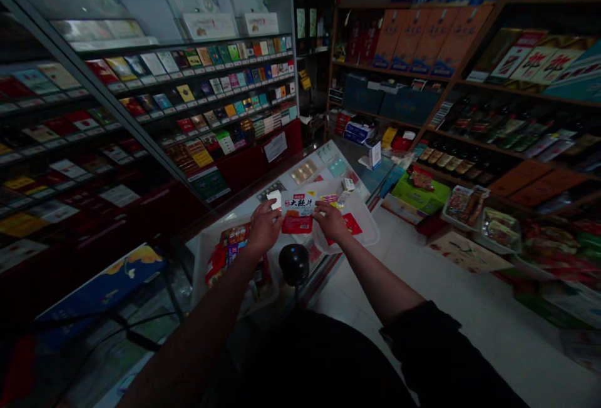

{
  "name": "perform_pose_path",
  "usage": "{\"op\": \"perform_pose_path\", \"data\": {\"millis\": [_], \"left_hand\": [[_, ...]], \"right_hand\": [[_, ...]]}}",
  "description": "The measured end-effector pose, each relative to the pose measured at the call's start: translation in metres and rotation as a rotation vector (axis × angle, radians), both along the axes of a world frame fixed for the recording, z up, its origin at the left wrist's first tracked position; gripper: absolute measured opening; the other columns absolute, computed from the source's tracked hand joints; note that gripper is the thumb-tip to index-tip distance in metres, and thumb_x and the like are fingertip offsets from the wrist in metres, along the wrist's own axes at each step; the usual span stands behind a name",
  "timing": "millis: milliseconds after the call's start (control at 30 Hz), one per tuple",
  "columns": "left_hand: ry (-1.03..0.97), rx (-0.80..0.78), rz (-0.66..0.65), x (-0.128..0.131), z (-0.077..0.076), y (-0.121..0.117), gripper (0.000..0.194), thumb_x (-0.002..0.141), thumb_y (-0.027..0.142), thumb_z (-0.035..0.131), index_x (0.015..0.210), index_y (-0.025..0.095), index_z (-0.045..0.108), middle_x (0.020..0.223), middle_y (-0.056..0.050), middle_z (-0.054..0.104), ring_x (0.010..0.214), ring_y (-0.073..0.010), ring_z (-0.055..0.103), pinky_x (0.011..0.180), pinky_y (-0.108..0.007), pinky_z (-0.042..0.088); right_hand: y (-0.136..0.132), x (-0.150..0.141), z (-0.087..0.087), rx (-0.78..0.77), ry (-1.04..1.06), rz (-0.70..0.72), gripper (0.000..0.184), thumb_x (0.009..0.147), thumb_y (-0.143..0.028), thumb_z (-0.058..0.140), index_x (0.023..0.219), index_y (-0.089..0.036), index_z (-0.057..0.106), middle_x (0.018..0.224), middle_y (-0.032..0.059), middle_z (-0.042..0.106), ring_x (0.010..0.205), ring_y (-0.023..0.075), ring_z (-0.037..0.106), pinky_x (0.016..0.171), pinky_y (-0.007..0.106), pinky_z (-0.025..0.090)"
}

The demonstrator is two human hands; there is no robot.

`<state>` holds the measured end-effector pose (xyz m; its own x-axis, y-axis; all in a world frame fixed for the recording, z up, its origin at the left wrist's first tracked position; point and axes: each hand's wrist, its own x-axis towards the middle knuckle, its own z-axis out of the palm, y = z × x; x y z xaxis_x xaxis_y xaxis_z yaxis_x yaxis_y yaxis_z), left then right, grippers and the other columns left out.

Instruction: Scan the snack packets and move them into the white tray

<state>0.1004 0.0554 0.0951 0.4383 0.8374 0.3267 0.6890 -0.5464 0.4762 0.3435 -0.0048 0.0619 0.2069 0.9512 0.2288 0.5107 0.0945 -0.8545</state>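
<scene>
A white and red snack packet [297, 213] is held up flat over the counter, its printed front facing me. My left hand [265, 226] pinches its left side, and a small white piece shows by those fingertips; I cannot make out what it is. On the right edge, my right hand [330, 221] grips the same packet between thumb and fingers. Just below it stands a black scanner [293, 261] with a small blue light. To the left is a plastic basket [200, 268] of colourful snack packs. Under my right hand, another white basket [372, 228] holds several small packs.
Both baskets rest on a glass-topped counter [244, 198]. Cigarette shelves [206, 73] line the left wall. Bottles and boxes fill the shelves [451, 79] on the right. Snack trays [500, 233] sit low at the right beside the tiled floor [399, 258]. Cables [117, 319] hang at lower left.
</scene>
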Motion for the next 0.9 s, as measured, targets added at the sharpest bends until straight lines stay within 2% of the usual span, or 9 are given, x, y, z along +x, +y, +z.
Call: {"op": "perform_pose_path", "data": {"millis": [200,367,500,600,667,767,900], "left_hand": [[0.053,-0.018,0.010,0.049,-0.002,-0.008,0.021,0.093,0.029,0.061,0.080,0.020,0.075,0.150,-0.012,0.060,0.142,-0.0326,0.051,0.122,-0.054,0.040],[0.152,-0.074,0.011,0.086,-0.008,-0.019,0.016,0.090,0.028,0.065,0.084,0.020,0.077,0.154,-0.012,0.057,0.149,-0.0347,0.045,0.125,-0.056,0.035],[0.218,-0.137,0.022,0.108,-0.015,-0.026,0.016,0.089,0.030,0.066,0.095,0.022,0.079,0.158,-0.010,0.053,0.155,-0.0400,0.036,0.126,-0.063,0.029],[0.235,-0.162,0.036,0.118,-0.023,-0.028,0.019,0.087,0.032,0.069,0.099,0.022,0.078,0.160,-0.012,0.051,0.156,-0.0433,0.033,0.126,-0.068,0.026],[0.230,-0.170,0.049,0.122,-0.028,-0.030,0.019,0.086,0.033,0.071,0.099,0.021,0.078,0.160,-0.012,0.051,0.155,-0.0446,0.033,0.125,-0.070,0.026],[0.198,-0.176,0.057,0.123,-0.035,-0.034,0.022,0.085,0.034,0.071,0.102,0.022,0.077,0.160,-0.012,0.052,0.154,-0.0443,0.036,0.123,-0.071,0.029],[0.159,-0.155,0.085,0.112,-0.036,-0.044,0.027,0.087,0.034,0.070,0.112,0.022,0.075,0.161,-0.012,0.051,0.154,-0.0399,0.038,0.125,-0.064,0.030]], "right_hand": [[-0.006,0.039,-0.002,-0.016,0.004,-0.074,0.018,0.093,-0.025,0.060,0.080,-0.021,0.071,0.130,0.0101,0.075,0.123,0.0238,0.068,0.111,0.039,0.047],[-0.016,0.068,-0.011,-0.132,-0.046,-0.170,0.019,0.094,-0.028,0.058,0.084,-0.021,0.073,0.123,0.0080,0.077,0.109,0.0219,0.071,0.101,0.033,0.050],[-0.026,0.085,-0.019,-0.217,-0.118,-0.198,0.022,0.094,-0.027,0.056,0.091,-0.020,0.077,0.107,0.0055,0.079,0.097,0.0192,0.071,0.090,0.027,0.050],[-0.032,0.094,-0.025,-0.277,-0.196,-0.196,0.025,0.095,-0.027,0.054,0.084,-0.020,0.076,0.088,0.0036,0.077,0.084,0.0175,0.069,0.078,0.025,0.048],[-0.034,0.098,-0.030,-0.312,-0.249,-0.208,0.024,0.094,-0.027,0.055,0.082,-0.019,0.075,0.084,0.0047,0.077,0.081,0.0180,0.068,0.076,0.025,0.047],[-0.034,0.104,-0.040,-0.315,-0.293,-0.238,0.019,0.092,-0.024,0.058,0.089,-0.019,0.077,0.097,0.0086,0.079,0.089,0.0198,0.071,0.083,0.027,0.049],[-0.033,0.110,-0.050,-0.307,-0.310,-0.274,0.021,0.091,-0.026,0.060,0.099,-0.018,0.077,0.107,0.0112,0.078,0.098,0.0221,0.072,0.093,0.032,0.051]]}}
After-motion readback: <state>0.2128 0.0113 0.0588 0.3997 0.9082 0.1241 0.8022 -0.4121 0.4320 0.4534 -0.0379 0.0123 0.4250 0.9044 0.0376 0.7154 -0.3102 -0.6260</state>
